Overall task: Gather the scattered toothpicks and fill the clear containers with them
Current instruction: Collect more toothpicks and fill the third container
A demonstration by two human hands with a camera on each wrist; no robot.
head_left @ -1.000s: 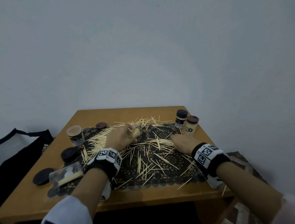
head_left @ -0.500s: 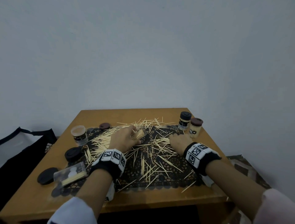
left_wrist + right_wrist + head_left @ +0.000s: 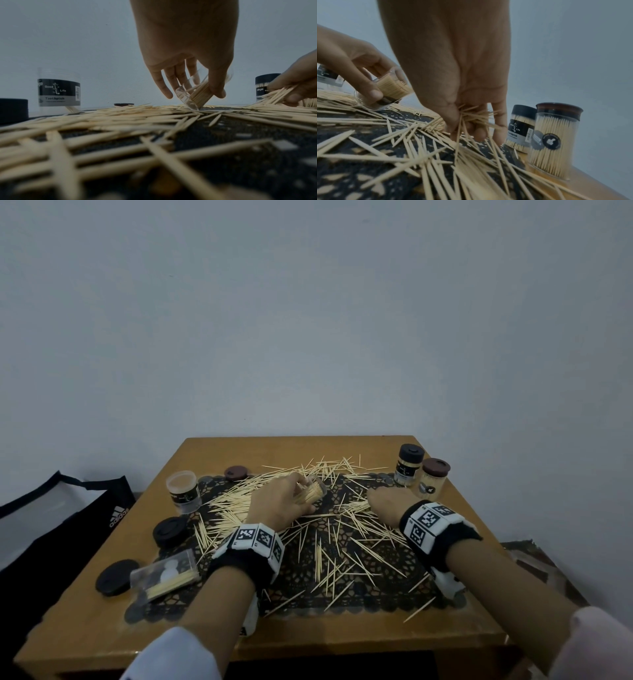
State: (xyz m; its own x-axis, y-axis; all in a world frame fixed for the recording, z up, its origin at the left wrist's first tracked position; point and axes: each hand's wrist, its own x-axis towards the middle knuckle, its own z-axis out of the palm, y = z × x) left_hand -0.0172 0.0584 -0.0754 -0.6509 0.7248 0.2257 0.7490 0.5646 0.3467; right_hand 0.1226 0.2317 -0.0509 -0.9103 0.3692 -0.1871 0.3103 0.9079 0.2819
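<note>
Since a second ago the right hand has drawn in from the near right part of the mat toward the centre, and its fingers now curl round a loose bunch of toothpicks raked up off the black patterned mat. The left hand has barely shifted: thumb and fingers pinch a small clear container, tipped on its lower edge against the mat with its mouth toward the right hand and already partly packed with sticks. Most of the scattered toothpicks lie criss-crossed over the mat, a few on the bare wooden table. Two capped, full jars stand at the far right; an open, nearly empty jar stands at the far left. The sticks look featherlight, stiff and sharp-tipped, likely to splay or slip from a bunch unless squeezed near mid-length and lined up; the tilted container looks smooth and light, best held across its wall.
</note>
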